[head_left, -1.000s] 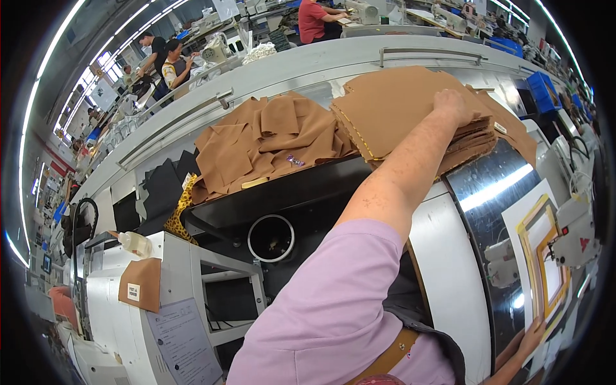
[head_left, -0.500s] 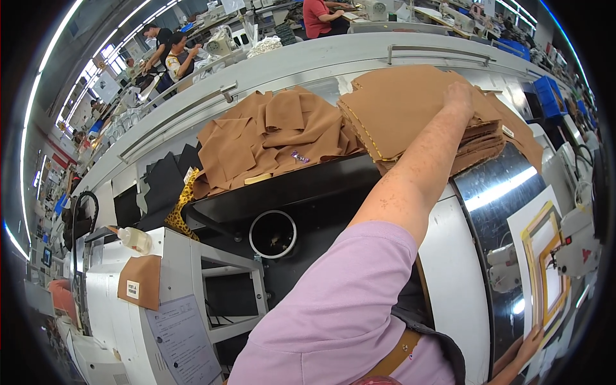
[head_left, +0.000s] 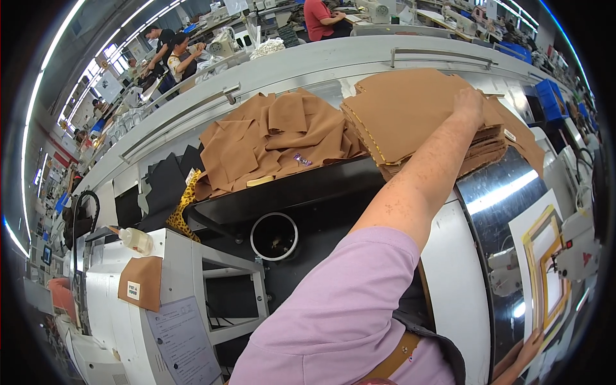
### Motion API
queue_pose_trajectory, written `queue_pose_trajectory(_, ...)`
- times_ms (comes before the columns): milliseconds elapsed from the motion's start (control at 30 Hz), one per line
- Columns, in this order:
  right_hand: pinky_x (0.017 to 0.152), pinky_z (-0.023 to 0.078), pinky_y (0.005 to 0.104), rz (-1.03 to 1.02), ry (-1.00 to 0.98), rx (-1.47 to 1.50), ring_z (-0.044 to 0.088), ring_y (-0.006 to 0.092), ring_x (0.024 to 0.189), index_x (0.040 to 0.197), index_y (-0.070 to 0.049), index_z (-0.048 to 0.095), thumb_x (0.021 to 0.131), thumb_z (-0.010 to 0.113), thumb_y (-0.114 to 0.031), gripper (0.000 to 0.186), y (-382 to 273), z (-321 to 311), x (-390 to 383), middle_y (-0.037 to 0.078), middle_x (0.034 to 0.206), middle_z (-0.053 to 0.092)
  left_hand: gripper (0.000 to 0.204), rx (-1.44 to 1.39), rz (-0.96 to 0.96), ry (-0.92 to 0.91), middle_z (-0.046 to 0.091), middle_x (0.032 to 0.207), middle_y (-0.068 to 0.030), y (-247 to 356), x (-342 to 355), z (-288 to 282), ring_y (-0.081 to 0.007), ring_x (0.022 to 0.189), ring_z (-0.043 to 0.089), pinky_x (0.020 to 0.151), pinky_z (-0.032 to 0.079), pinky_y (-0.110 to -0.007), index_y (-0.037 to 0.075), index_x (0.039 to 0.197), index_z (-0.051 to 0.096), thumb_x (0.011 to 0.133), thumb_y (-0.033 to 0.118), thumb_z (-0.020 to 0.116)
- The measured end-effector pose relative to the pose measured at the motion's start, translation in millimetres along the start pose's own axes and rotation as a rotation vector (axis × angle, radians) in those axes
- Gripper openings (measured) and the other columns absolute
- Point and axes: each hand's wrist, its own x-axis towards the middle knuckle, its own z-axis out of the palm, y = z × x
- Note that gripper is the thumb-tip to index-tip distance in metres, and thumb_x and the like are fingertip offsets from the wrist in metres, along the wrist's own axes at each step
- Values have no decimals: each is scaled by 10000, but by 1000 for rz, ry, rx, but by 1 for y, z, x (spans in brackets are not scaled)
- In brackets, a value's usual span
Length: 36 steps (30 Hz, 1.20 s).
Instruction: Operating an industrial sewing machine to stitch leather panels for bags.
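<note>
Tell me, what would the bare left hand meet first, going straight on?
Past the stack of flat brown pieces under it, the left hand would probably meet the long grey barrier near the right end of the thin silver rail; height and depth are unclear.

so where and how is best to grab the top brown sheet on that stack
Probably by the right edge of the top sheet, pinched from the right: it lies flat on the stack, so only an edge offers a hold, and the left hand is by that edge.
</note>
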Motion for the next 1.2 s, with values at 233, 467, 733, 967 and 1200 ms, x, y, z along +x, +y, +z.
queue_pose_trajectory(233,1109,393,398,49,2,-2,522,439,1310,1426,73,494,1066,480,-431,619,-52,-31,-34,305,1400,554,574,-33,-63,-9,743,1105,-154,4,-3,-3,-287,1085,705,962,551,-363,73,1072,780,656,454,885)
queue_pose_trajectory(467,1169,339,441,64,20,-48,466,436,1378,1398,102,518,1037,542,-334,567,-85,-48,-53,306,1442,523,522,-346,-205,-68,769,1054,-144,-27,2,3,-261,1071,718,968,539,-374,131,1021,811,652,493,880)
queue_pose_trajectory(733,1198,290,449,164,81,-92,416,392,1433,1410,59,535,1010,576,-353,576,-125,-56,-59,249,1485,512,395,-690,-455,33,769,941,-105,-52,17,4,-213,839,737,732,582,-360,12,999,786,714,264,890)
queue_pose_trajectory(967,1187,304,464,143,102,-83,442,386,1416,1371,35,578,980,615,-357,555,-132,-56,-63,233,1471,533,158,-1302,-180,-138,724,847,-72,-16,3,-3,-119,729,669,626,531,-243,-15,936,735,878,122,786)
queue_pose_trajectory(1200,1051,448,473,-7,421,-9,612,375,1187,1111,0,716,908,699,-250,323,-113,-49,-66,195,1241,675,102,-1752,171,-613,688,803,-30,136,-128,3,-98,707,627,654,505,-235,9,953,713,944,110,729)
